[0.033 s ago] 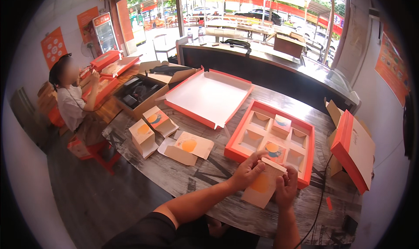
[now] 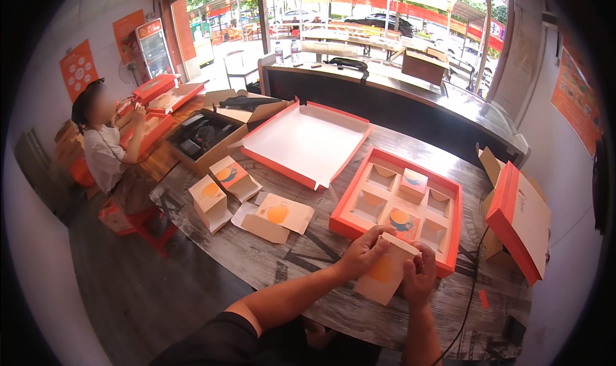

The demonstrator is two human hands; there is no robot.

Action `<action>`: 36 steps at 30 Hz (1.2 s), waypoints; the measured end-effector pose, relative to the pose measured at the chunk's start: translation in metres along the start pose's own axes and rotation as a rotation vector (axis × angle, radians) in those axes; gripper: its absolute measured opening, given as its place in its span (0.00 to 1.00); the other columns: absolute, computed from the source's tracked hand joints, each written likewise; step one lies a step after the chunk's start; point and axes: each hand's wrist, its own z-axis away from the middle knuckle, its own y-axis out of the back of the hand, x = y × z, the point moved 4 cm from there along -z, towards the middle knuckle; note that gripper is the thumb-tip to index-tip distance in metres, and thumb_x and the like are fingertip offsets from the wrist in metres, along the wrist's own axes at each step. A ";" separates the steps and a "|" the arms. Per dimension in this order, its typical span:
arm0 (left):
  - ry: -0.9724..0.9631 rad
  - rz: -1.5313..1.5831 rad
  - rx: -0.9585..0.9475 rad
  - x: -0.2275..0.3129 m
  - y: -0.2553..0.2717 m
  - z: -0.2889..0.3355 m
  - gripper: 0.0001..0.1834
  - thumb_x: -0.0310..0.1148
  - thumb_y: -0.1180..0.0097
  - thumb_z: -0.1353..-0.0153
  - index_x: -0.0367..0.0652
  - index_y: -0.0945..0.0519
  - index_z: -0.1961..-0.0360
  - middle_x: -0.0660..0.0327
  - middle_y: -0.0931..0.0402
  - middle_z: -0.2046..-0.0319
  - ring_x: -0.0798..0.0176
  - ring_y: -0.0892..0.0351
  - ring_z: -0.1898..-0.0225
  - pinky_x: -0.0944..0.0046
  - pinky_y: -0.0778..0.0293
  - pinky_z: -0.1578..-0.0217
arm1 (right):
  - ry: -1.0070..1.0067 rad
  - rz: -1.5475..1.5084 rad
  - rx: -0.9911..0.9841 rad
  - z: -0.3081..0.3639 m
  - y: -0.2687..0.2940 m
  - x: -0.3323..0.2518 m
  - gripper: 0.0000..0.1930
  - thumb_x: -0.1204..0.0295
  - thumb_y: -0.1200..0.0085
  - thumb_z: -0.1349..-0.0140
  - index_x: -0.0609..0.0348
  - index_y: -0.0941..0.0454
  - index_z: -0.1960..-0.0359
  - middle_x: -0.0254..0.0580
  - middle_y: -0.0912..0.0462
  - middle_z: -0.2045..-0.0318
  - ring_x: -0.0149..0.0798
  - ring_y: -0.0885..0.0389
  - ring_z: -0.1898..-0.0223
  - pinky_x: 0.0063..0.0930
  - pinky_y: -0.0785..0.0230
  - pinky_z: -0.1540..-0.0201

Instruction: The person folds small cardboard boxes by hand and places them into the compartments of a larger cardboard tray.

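Between my hands is a small tan cardboard box (image 2: pixel 380 277) with an orange circle printed on it, tilted over the table's near edge. My left hand (image 2: pixel 364 255) pinches its upper left edge, while my right hand (image 2: pixel 420 273) grips the upper right corner. Just beyond stands an orange gift box (image 2: pixel 343 230) with a divided insert. Two small printed boxes, one upright (image 2: pixel 412 183) and one nearer my fingers (image 2: pixel 402 220), sit in its compartments; other visible compartments hold nothing. My left hand partly covers the gift box's near edge.
Left on the table are two standing cartons (image 2: pixel 209 202) (image 2: pixel 234 178) and flattened ones (image 2: pixel 277 213). Behind lies a white-lined orange lid (image 2: pixel 308 138). An open carton (image 2: pixel 205 138) holds black items. Orange box (image 2: pixel 518 221) and cable (image 2: pixel 473 289) are right. A person (image 2: pixel 109 148) works far left.
My left fingers have shifted slightly at the top end of the small box, and the box has tipped a little. Everything else stays in place.
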 end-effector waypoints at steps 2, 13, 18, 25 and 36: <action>0.012 -0.117 0.007 -0.003 0.004 0.000 0.19 0.39 0.49 0.21 0.43 0.29 0.35 0.65 0.24 0.54 0.75 0.27 0.54 0.71 0.27 0.52 | 0.052 0.115 -0.064 -0.001 -0.002 -0.002 0.19 0.72 0.41 0.29 0.62 0.30 0.41 0.43 0.23 0.44 0.33 0.23 0.47 0.28 0.30 0.44; -0.029 -0.275 -0.008 0.003 0.003 0.006 0.18 0.34 0.42 0.28 0.40 0.26 0.41 0.60 0.22 0.57 0.70 0.23 0.61 0.66 0.24 0.57 | 0.031 0.048 -0.062 -0.004 -0.007 -0.015 0.08 0.78 0.45 0.31 0.63 0.26 0.53 0.51 0.22 0.45 0.36 0.22 0.47 0.30 0.29 0.43; -0.114 -0.349 -0.016 0.002 0.003 0.005 0.18 0.30 0.45 0.28 0.43 0.26 0.39 0.66 0.24 0.52 0.77 0.26 0.61 0.71 0.25 0.57 | -0.069 -0.093 -0.052 -0.004 -0.010 -0.012 0.08 0.84 0.49 0.33 0.60 0.26 0.56 0.47 0.23 0.45 0.30 0.21 0.49 0.25 0.29 0.44; 0.023 -0.189 0.026 0.002 0.002 0.004 0.14 0.30 0.49 0.27 0.43 0.23 0.43 0.66 0.23 0.58 0.76 0.26 0.61 0.71 0.25 0.57 | -0.049 -0.077 -0.150 -0.002 -0.009 -0.013 0.07 0.78 0.43 0.30 0.59 0.26 0.53 0.46 0.23 0.43 0.30 0.22 0.48 0.26 0.27 0.47; 0.113 0.019 -0.031 -0.006 0.001 0.001 0.13 0.35 0.49 0.24 0.41 0.20 0.46 0.65 0.21 0.58 0.74 0.23 0.60 0.69 0.23 0.55 | 0.075 0.104 -0.043 0.000 -0.012 -0.012 0.07 0.73 0.45 0.27 0.62 0.26 0.53 0.49 0.20 0.47 0.35 0.22 0.48 0.27 0.28 0.46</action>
